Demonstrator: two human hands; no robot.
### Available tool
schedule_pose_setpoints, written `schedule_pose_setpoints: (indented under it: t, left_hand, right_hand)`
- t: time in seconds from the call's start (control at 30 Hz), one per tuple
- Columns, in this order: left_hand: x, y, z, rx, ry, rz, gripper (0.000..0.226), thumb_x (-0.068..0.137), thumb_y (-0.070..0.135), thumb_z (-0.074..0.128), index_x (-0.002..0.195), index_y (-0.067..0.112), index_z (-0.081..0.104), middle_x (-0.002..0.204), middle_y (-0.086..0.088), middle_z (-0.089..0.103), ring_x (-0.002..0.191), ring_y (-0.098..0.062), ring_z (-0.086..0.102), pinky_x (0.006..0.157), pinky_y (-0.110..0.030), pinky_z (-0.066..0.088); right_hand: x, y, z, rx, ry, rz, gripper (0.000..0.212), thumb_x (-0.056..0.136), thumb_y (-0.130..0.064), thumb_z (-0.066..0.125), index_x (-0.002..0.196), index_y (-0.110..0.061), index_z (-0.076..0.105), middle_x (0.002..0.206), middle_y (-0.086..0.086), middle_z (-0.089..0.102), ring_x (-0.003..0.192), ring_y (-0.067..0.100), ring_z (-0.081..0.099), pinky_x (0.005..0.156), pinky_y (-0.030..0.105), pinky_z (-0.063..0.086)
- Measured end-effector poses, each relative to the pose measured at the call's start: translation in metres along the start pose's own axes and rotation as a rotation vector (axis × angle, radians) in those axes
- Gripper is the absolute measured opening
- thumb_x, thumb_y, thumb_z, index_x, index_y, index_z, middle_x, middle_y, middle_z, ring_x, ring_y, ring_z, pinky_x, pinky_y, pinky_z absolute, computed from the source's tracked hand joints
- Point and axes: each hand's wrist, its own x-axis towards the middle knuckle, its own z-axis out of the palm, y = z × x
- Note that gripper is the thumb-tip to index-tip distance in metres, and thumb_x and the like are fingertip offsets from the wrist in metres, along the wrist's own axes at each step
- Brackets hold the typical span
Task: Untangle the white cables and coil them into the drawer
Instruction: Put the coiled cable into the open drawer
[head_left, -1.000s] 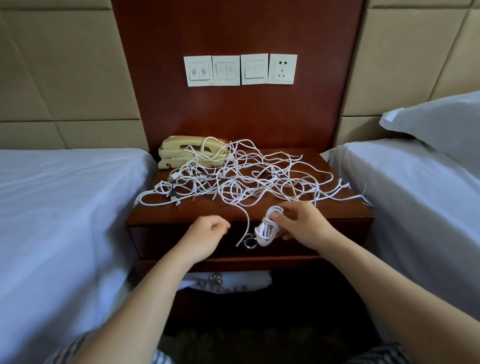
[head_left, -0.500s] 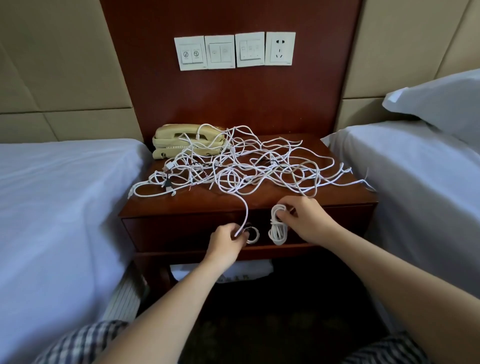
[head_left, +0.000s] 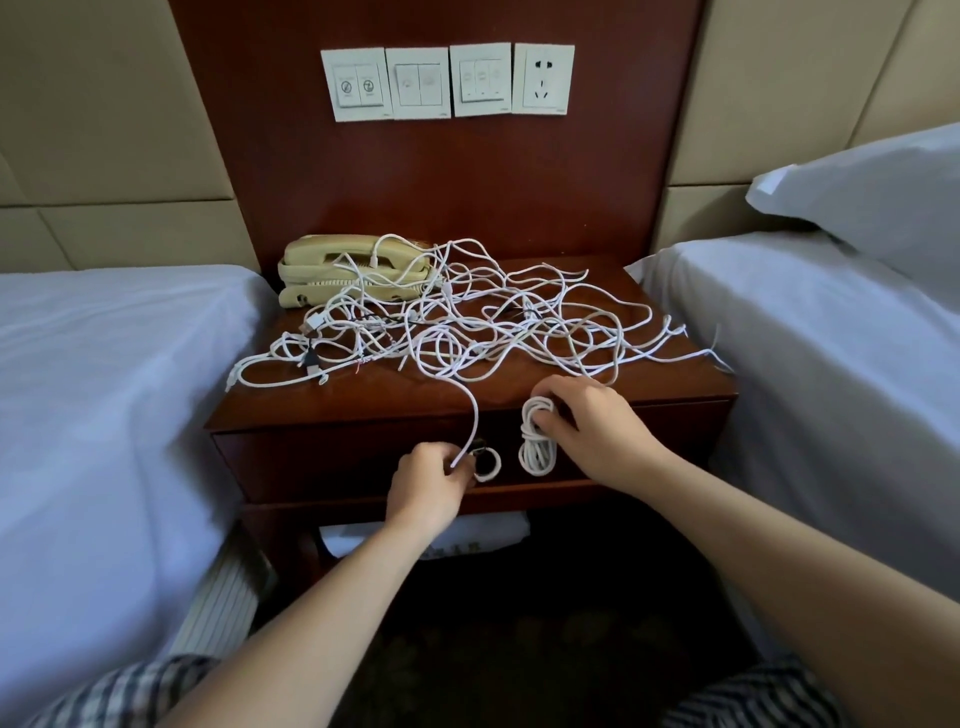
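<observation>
White cables (head_left: 467, 332) are sprawling over the wooden nightstand (head_left: 337, 402) between two beds (head_left: 104, 364) (phone (head_left: 322, 265) behind). The right hand (head_left: 597, 431) is gripping a coiled bundle (head_left: 537, 449) before the closed drawer (head_left: 322, 462); the left hand (head_left: 426, 488) is pinching its ring pull (head_left: 492, 463).

One head-worn wide-angle camera looks forward and down, near, onto the nightstand (head_left: 363, 401).

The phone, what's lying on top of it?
White cables drape across the phone, mostly its right end. The phone's right edge is hidden beneath them.
</observation>
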Motion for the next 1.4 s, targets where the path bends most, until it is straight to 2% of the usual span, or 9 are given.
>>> schedule_pose_setpoints:
  t: [0.2,0.33,0.43,0.57,0.7,0.83,1.03,1.23,1.4]
  left_hand:
    - [-0.016,-0.003,-0.004,0.019,-0.042,0.009,0.024,0.085,0.029,0.062,0.061,0.028,0.063,0.075,0.002,0.071,0.079,-0.018,0.067,0.077,-0.039,0.054]
    - [-0.043,0.004,-0.020,0.106,-0.152,0.037,0.019,0.088,0.029,0.060,0.070,0.032,0.067,0.080,0.008,0.070,0.083,-0.012,0.066,0.078,-0.037,0.055]
    - [-0.064,0.015,-0.042,0.253,-0.128,0.111,0.013,0.089,0.035,0.058,0.082,0.030,0.068,0.078,0.012,0.068,0.080,-0.009,0.065,0.074,-0.035,0.055]
    - [-0.081,0.025,-0.075,0.229,0.019,0.280,0.005,0.087,0.033,0.062,0.084,0.029,0.064,0.080,0.015,0.062,0.083,-0.005,0.059,0.076,-0.034,0.053]
    - [-0.084,0.014,-0.090,0.433,-0.186,0.243,0.026,0.088,0.046,0.055,0.109,0.032,0.060,0.109,0.015,0.057,0.106,-0.007,0.051,0.092,-0.034,0.046]
    - [-0.090,0.004,-0.099,0.410,-0.363,0.200,0.024,0.082,0.056,0.056,0.089,0.037,0.069,0.090,0.017,0.067,0.092,-0.004,0.060,0.086,-0.039,0.051]
    - [-0.104,0.004,-0.108,0.317,-0.557,0.228,0.019,0.078,0.049,0.066,0.081,0.032,0.073,0.080,0.016,0.070,0.081,0.003,0.061,0.084,-0.028,0.052]
    - [-0.105,-0.001,-0.115,0.287,-0.634,0.271,0.015,0.079,0.041,0.070,0.087,0.028,0.074,0.081,0.015,0.071,0.078,0.008,0.061,0.080,-0.019,0.050]
    - [-0.096,-0.006,-0.122,0.220,-0.626,0.234,0.015,0.085,0.042,0.062,0.078,0.031,0.070,0.073,0.015,0.069,0.073,0.003,0.062,0.079,-0.027,0.050]
  right_hand:
    - [-0.004,0.004,-0.005,0.138,-0.003,0.061,0.011,0.093,-0.024,0.055,0.101,-0.020,0.061,0.091,-0.001,0.068,0.085,0.021,0.063,0.081,0.039,0.050]
    - [-0.014,-0.001,-0.003,0.220,-0.115,0.063,0.007,0.093,-0.024,0.055,0.098,-0.025,0.061,0.105,0.000,0.068,0.105,0.019,0.062,0.087,0.043,0.050]
    - [-0.025,-0.008,-0.002,0.250,-0.185,0.062,0.008,0.094,-0.025,0.053,0.093,-0.027,0.060,0.087,-0.008,0.066,0.084,0.012,0.063,0.073,0.032,0.048]
    - [-0.041,-0.016,-0.003,0.226,-0.206,0.082,0.011,0.095,-0.027,0.051,0.091,-0.024,0.062,0.073,-0.009,0.061,0.066,0.006,0.056,0.062,0.023,0.042]
    - [-0.055,-0.023,-0.007,0.248,-0.282,0.134,0.015,0.094,-0.027,0.053,0.089,-0.019,0.065,0.070,0.000,0.064,0.060,0.020,0.055,0.057,0.033,0.043]
    - [-0.068,-0.030,-0.010,0.277,-0.336,0.162,0.016,0.091,-0.026,0.056,0.086,-0.017,0.068,0.081,0.008,0.070,0.079,0.032,0.064,0.074,0.046,0.050]
    - [-0.084,-0.042,-0.010,0.347,-0.464,0.241,0.021,0.090,-0.024,0.058,0.076,-0.011,0.068,0.059,-0.001,0.057,0.054,0.014,0.046,0.058,0.033,0.036]
    - [-0.081,-0.056,-0.008,0.312,-0.548,0.269,0.024,0.089,-0.023,0.056,0.081,-0.005,0.068,0.069,0.013,0.064,0.060,0.022,0.056,0.060,0.038,0.048]
    - [-0.054,-0.081,0.010,0.305,-0.511,0.156,0.021,0.091,-0.025,0.056,0.089,-0.008,0.069,0.084,0.015,0.068,0.070,0.027,0.062,0.065,0.037,0.054]
